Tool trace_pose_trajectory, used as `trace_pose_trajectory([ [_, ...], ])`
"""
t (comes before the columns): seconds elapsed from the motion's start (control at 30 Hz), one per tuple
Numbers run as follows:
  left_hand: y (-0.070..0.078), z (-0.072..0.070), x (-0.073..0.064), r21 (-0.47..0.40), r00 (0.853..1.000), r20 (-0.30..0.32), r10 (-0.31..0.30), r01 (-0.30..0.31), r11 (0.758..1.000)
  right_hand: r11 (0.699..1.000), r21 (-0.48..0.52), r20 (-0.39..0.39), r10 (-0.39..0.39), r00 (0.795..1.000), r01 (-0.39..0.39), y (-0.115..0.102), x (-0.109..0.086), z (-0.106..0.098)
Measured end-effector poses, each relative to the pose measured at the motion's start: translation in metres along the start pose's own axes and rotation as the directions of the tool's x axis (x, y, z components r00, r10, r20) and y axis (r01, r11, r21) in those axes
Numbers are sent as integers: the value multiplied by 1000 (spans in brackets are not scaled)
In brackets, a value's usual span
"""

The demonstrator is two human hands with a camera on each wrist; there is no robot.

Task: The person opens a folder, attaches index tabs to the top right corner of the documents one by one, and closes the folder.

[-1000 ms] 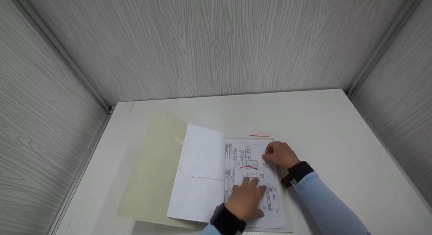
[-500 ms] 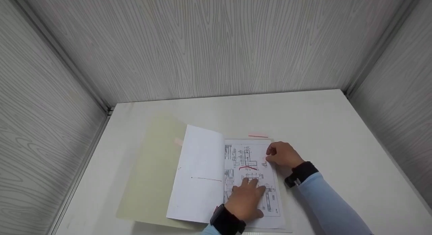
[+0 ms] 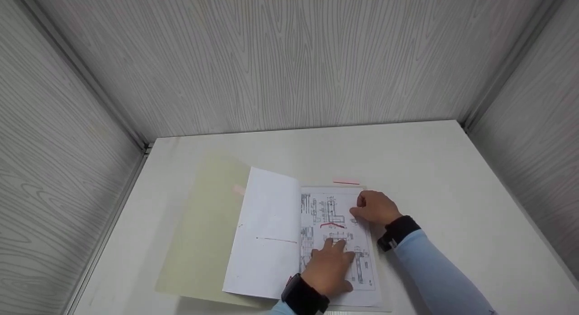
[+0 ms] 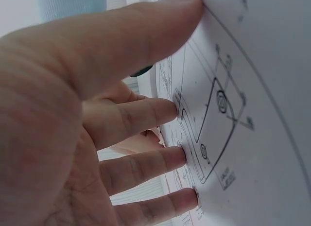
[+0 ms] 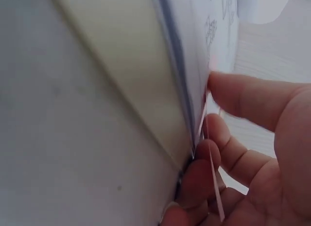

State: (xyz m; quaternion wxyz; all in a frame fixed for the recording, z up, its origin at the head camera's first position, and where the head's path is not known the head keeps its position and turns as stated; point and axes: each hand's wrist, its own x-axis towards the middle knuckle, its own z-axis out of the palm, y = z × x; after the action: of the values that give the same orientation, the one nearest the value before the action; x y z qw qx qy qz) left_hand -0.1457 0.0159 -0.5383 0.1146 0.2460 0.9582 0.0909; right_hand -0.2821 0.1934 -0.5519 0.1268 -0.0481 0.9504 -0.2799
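A folder lies spread on the white table, its pale yellow cover (image 3: pixel 199 242) and a white sheet (image 3: pixel 271 206) turned to the left. On the right is a page with technical drawings (image 3: pixel 320 199) and a bent red line. My left hand (image 3: pixel 329 269) rests on this page, fingers spread and fingertips pressing the paper. At the page's right edge, my right hand (image 3: pixel 377 208) pinches a thin pink sticky note (image 5: pixel 214 177), thumb against the page face and curled fingers at the edge. Much of the note is hidden behind the fingers.
A pink tab (image 3: pixel 346 181) with a red edge sticks out at the top of the pages. Another pink patch (image 3: pixel 238 189) shows on the yellow cover. Grey wood-grain panels (image 3: pixel 289 61) enclose the table (image 3: pixel 420 156) at the back and both sides.
My right hand drew slightly right, showing a bit of pink at the page edge, then came back left over it. The left hand stays in place.
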Motion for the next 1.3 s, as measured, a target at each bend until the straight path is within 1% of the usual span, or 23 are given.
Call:
trace_pose_trajectory([
  [0.1,-1,2,1,4,1000,-1,6,-6,1000,1000,-18,5,2,1000,-2,-2,0,1],
  [0.33,-1,3,1,17,1000,-5,7,-7,1000,996,-61,63,-63,996,67,3,3,-2],
  [0.43,0,2,1,18,1000,-5,6,-6,1000,994,-72,75,-78,994,84,6,3,-2],
  [0.53,0,2,1,19,1000,-7,10,-10,1000,993,-68,81,-91,993,97,8,4,-4],
  [0.77,-1,1,0,3,1000,-10,17,-17,1000,991,-17,117,-132,984,135,17,6,-10],
  [0.9,-3,1,0,-6,1000,-11,16,-16,1000,991,6,124,-135,983,135,19,7,-10],
  [1.0,-4,1,0,-10,1000,-12,16,-16,1000,994,13,116,-112,987,111,16,6,-8],
  [1.17,-3,1,0,-16,999,-21,25,-25,1000,997,-16,91,-80,993,81,10,7,-5],
  [1.3,-2,1,-1,-17,999,-33,30,-30,999,994,-38,96,-102,990,106,12,9,-8],
])
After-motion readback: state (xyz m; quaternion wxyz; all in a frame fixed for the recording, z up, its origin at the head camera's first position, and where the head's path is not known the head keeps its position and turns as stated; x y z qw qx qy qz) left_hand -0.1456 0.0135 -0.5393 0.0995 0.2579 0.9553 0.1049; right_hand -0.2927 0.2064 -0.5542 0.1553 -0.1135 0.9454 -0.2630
